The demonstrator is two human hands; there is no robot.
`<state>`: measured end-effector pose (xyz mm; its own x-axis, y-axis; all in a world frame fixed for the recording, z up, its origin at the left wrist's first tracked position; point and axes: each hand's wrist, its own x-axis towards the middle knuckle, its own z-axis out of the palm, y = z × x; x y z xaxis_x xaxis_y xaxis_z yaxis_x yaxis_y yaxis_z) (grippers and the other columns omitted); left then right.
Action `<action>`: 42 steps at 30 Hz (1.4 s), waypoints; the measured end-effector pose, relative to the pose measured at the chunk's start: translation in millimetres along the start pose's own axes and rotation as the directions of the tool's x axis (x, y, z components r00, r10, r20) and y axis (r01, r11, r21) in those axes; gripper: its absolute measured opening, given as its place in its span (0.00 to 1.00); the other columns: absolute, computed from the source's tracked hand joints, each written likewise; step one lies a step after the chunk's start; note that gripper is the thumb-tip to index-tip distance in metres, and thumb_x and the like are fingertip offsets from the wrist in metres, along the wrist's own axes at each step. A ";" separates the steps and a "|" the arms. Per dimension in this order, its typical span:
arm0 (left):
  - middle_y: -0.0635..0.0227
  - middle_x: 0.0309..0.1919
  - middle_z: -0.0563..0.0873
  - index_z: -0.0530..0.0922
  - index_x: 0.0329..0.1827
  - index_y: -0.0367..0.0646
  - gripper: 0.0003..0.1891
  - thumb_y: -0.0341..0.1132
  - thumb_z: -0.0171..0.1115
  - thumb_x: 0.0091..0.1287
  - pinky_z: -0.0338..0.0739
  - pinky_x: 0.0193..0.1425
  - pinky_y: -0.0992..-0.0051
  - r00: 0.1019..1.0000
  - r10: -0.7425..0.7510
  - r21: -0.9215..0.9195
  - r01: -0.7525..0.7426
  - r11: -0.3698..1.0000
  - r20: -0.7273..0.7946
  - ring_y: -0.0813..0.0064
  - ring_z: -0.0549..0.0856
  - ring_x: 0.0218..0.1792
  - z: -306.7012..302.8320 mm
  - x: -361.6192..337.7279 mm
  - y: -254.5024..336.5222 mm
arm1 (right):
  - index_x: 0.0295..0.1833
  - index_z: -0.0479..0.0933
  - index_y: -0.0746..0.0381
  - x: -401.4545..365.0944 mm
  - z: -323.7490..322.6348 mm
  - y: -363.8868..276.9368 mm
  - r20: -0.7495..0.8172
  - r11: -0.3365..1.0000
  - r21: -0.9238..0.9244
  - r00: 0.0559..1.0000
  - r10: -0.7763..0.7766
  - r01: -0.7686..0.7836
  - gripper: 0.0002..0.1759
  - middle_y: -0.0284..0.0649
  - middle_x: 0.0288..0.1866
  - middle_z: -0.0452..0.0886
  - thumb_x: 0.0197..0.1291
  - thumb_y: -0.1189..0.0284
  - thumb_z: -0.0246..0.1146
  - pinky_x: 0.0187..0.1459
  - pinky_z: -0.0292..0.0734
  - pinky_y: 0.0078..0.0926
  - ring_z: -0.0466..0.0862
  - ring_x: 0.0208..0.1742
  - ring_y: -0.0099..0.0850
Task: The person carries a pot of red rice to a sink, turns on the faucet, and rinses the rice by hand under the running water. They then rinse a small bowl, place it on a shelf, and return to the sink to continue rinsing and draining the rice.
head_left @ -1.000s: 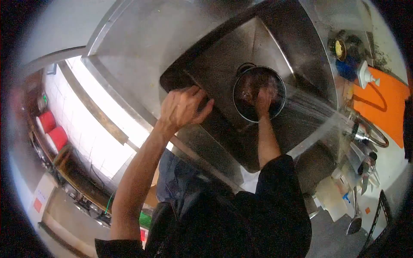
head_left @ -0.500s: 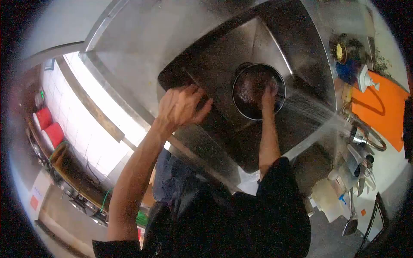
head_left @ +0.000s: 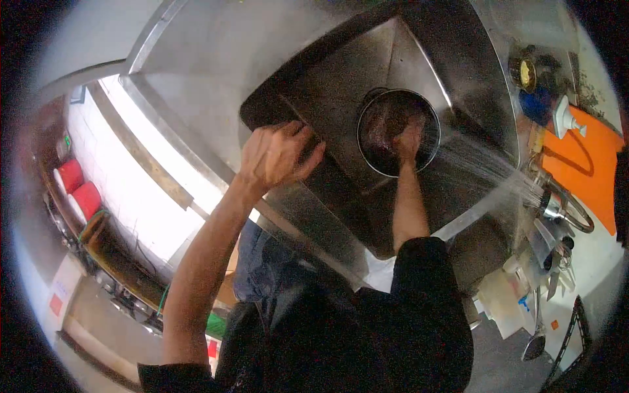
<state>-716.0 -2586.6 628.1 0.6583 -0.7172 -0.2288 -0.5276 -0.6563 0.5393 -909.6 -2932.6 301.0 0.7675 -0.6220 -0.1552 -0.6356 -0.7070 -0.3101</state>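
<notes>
A round pot (head_left: 436, 141) with a thin bright rim stands in the metal sink (head_left: 341, 78). My right hand (head_left: 409, 139) reaches down inside it, among dark reddish contents that I cannot make out; its fingers are partly hidden. Water sprays from the shower-type tap head (head_left: 550, 204) on the right towards the pot. At the sink's near left edge is my left hand (head_left: 278, 155), palm down with bent fingers apart and nothing visible in it.
An orange sheet (head_left: 580, 170) lies right of the sink, near a white pump top (head_left: 567, 119) and a small bowl (head_left: 526, 74). Below the tap are utensils, a ladle (head_left: 534, 346) and a pale container (head_left: 501, 298). Red cylinders (head_left: 84, 200) stand far left.
My right hand has shifted a little within the pot. The whole view has moved slightly, and my left hand remains at the sink's edge.
</notes>
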 end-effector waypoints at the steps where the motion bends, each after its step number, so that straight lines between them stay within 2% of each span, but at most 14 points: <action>1: 0.58 0.31 0.84 0.82 0.33 0.40 0.17 0.47 0.61 0.63 0.81 0.34 0.61 1.000 0.008 0.002 -0.008 1.000 0.001 0.55 0.85 0.30 -2.9 2.0 0.1 | 0.70 0.62 0.67 6.4 -6.8 -7.3 -0.018 0.970 -0.097 0.974 -0.226 0.224 0.47 0.61 0.66 0.68 0.51 0.53 0.71 0.67 0.64 0.47 0.68 0.67 0.58; 2: 0.58 0.30 0.84 0.82 0.33 0.40 0.16 0.47 0.61 0.63 0.81 0.34 0.61 1.000 0.013 -0.012 -0.013 1.000 -0.014 0.55 0.85 0.30 -5.4 1.4 3.6 | 0.70 0.61 0.67 20.4 -23.5 -6.4 0.409 0.997 -0.076 0.912 0.033 -0.002 0.48 0.62 0.67 0.66 0.50 0.50 0.70 0.69 0.62 0.49 0.65 0.68 0.61; 3: 0.57 0.30 0.84 0.82 0.33 0.40 0.16 0.46 0.61 0.63 0.81 0.34 0.61 0.999 0.014 -0.027 -0.015 1.000 -0.034 0.55 0.85 0.30 -6.7 1.3 6.8 | 0.71 0.61 0.67 35.4 -51.1 -18.2 0.746 0.965 -0.152 0.616 0.253 -0.212 0.50 0.64 0.68 0.64 0.50 0.47 0.69 0.70 0.59 0.50 0.62 0.69 0.63; 4: 0.57 0.30 0.84 0.82 0.33 0.40 0.16 0.46 0.61 0.63 0.81 0.34 0.61 0.999 0.013 -0.025 -0.014 1.000 -0.043 0.55 0.85 0.30 -5.8 2.3 6.9 | 0.71 0.61 0.67 35.4 -76.1 -44.7 0.743 0.967 -0.150 0.622 0.247 -0.205 0.50 0.64 0.68 0.64 0.50 0.47 0.69 0.70 0.59 0.50 0.62 0.69 0.63; 6: 0.58 0.28 0.83 0.81 0.33 0.40 0.15 0.45 0.62 0.62 0.81 0.33 0.61 0.995 0.014 0.009 -0.013 1.000 -0.099 0.56 0.85 0.30 -3.0 0.2 4.2 | 0.71 0.61 0.67 3.6 -108.3 -105.9 0.415 0.986 -0.161 0.909 0.036 0.034 0.51 0.64 0.67 0.66 0.49 0.46 0.68 0.71 0.56 0.54 0.61 0.69 0.66; 7: 0.58 0.28 0.83 0.81 0.33 0.40 0.15 0.45 0.62 0.62 0.81 0.33 0.61 0.996 0.005 0.006 -0.004 1.000 -0.088 0.56 0.85 0.30 -3.2 -1.7 4.9 | 0.71 0.61 0.67 -5.5 -90.5 -97.6 0.428 0.986 -0.161 0.903 0.039 0.034 0.51 0.64 0.67 0.66 0.49 0.46 0.68 0.71 0.56 0.54 0.61 0.69 0.66; 10: 0.59 0.28 0.83 0.81 0.32 0.41 0.15 0.46 0.62 0.62 0.81 0.34 0.61 1.000 -0.008 0.015 0.008 1.000 -0.029 0.56 0.85 0.30 -4.2 1.4 6.1 | 0.72 0.59 0.66 -15.7 25.7 -28.2 0.021 0.899 -0.347 0.960 -0.278 0.268 0.53 0.63 0.67 0.65 0.45 0.47 0.69 0.71 0.53 0.57 0.63 0.68 0.66; 13: 0.58 0.31 0.85 0.83 0.36 0.44 0.14 0.47 0.64 0.62 0.80 0.32 0.59 1.000 -0.019 -0.013 0.019 1.000 0.009 0.54 0.85 0.30 -2.9 3.2 4.4 | 0.75 0.55 0.62 37.9 70.0 37.5 0.210 0.662 -0.716 0.973 -0.097 0.221 0.52 0.64 0.71 0.59 0.49 0.48 0.66 0.72 0.48 0.59 0.58 0.71 0.65; 15: 0.58 0.29 0.83 0.81 0.32 0.41 0.16 0.46 0.62 0.63 0.81 0.34 0.60 0.999 -0.034 0.011 0.033 0.999 0.000 0.55 0.85 0.31 -6.8 2.4 8.1 | 0.75 0.55 0.62 56.1 -1.6 -19.0 0.494 0.940 -0.338 0.857 0.144 0.037 0.49 0.63 0.72 0.59 0.51 0.51 0.64 0.72 0.49 0.58 0.58 0.71 0.64; 20: 0.58 0.28 0.83 0.81 0.31 0.42 0.16 0.47 0.62 0.63 0.81 0.33 0.60 1.000 -0.022 0.018 0.022 1.000 0.003 0.56 0.85 0.30 0.1 -0.7 4.3 | 0.75 0.56 0.62 25.8 -35.9 -81.2 0.362 0.908 -0.420 0.918 0.164 0.003 0.43 0.61 0.74 0.57 0.55 0.59 0.60 0.72 0.51 0.57 0.59 0.73 0.61; 25: 0.58 0.29 0.83 0.81 0.31 0.42 0.16 0.47 0.61 0.63 0.81 0.33 0.59 1.000 -0.027 0.011 0.027 1.000 0.005 0.55 0.85 0.30 -1.6 -2.3 6.4 | 0.73 0.61 0.61 46.7 -9.3 -51.2 0.582 0.940 -0.267 0.742 0.331 -0.211 0.40 0.59 0.74 0.57 0.55 0.60 0.62 0.73 0.51 0.51 0.60 0.73 0.56; 31: 0.59 0.27 0.83 0.81 0.29 0.43 0.15 0.47 0.61 0.63 0.81 0.31 0.60 0.999 -0.004 0.007 0.004 1.000 -0.032 0.55 0.85 0.27 2.2 1.5 2.0 | 0.74 0.58 0.60 1.8 6.2 -93.6 0.131 0.952 -0.305 0.988 0.086 -0.042 0.41 0.62 0.74 0.55 0.54 0.62 0.63 0.72 0.53 0.53 0.59 0.73 0.58; 36: 0.60 0.26 0.82 0.79 0.28 0.43 0.15 0.46 0.61 0.63 0.80 0.30 0.60 0.999 -0.001 -0.004 0.001 1.000 -0.044 0.55 0.84 0.26 2.5 -3.1 3.7 | 0.75 0.56 0.59 38.0 15.4 -64.9 0.324 0.976 -0.204 0.935 0.144 -0.080 0.43 0.63 0.74 0.53 0.54 0.63 0.63 0.71 0.54 0.56 0.57 0.73 0.60; 42: 0.60 0.27 0.83 0.79 0.25 0.42 0.17 0.47 0.61 0.63 0.80 0.30 0.61 0.996 0.007 0.020 -0.006 1.000 -0.085 0.56 0.84 0.27 1.8 0.4 4.7 | 0.76 0.54 0.57 -4.6 4.2 -63.0 0.109 0.986 -0.163 0.994 -0.025 0.043 0.44 0.66 0.74 0.51 0.53 0.65 0.64 0.70 0.55 0.58 0.55 0.73 0.63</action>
<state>-719.2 -2590.4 629.1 0.6975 -0.6995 -0.1552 -0.5420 -0.6568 0.5242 -872.8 -2883.8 317.3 0.7878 -0.5635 -0.2485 -0.6071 -0.7786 -0.1590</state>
